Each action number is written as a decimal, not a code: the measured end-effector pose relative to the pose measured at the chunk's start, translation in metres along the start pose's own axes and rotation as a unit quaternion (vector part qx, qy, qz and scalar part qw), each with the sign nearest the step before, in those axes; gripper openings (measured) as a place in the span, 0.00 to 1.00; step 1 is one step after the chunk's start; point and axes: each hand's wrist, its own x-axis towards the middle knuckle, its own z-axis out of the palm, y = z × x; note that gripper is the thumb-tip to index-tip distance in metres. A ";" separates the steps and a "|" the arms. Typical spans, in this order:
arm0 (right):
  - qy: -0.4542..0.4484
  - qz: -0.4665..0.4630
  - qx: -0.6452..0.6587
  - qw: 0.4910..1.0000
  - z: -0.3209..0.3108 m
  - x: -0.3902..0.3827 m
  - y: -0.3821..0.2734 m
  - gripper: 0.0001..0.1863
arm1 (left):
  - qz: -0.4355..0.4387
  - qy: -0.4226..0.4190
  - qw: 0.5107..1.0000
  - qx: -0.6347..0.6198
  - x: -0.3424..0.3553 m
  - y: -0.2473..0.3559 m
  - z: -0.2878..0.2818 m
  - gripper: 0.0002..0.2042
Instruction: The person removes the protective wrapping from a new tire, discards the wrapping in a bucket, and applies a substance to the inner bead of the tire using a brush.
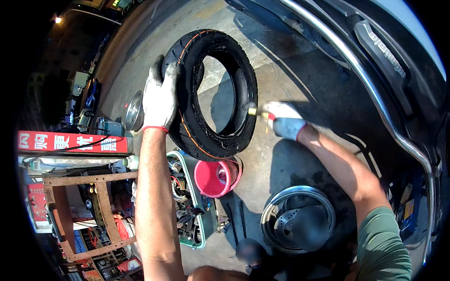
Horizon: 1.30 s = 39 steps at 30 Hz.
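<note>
A black motorcycle tyre (188,112) with an orange line round its tread stands tilted in front of me. My left hand (159,100), in a white and grey work glove, grips the tyre's left side, thumb toward the tread. In my right hand (285,121), also gloved, is a small brush (256,112) with yellow and red parts. The brush's tip is at the right edge of the tyre, blurred by motion. Whether the bristles touch the rubber I cannot tell.
Below the tyre stands a pink bucket (211,181), beside a green bin (211,229) of tools. A metal wheel (268,218) with a brake disc lies nearer me. At left are a metal bowl (134,110) and rusty shelf frame (105,210); a chrome-barred vehicle (347,54) borders the right.
</note>
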 end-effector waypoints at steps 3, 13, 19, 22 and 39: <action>-0.004 0.112 0.279 0.954 -0.012 -0.025 -0.033 0.09 | -0.002 -0.004 0.999 -0.037 -0.002 -0.005 -0.001 0.32; 0.287 0.349 0.615 0.646 -0.017 0.075 0.007 0.09 | -0.008 0.013 1.000 0.008 -0.011 -0.002 -0.003 0.32; 0.372 0.386 0.562 0.630 -0.012 0.108 0.026 0.12 | -0.014 0.010 1.000 0.022 -0.004 0.020 0.002 0.32; 0.402 0.338 0.643 0.557 -0.027 0.118 -0.008 0.12 | -0.010 0.014 1.000 0.025 -0.007 0.013 0.003 0.32; 0.310 0.289 0.475 0.772 -0.013 0.058 0.024 0.10 | -0.015 0.017 0.999 0.037 -0.002 0.028 0.006 0.34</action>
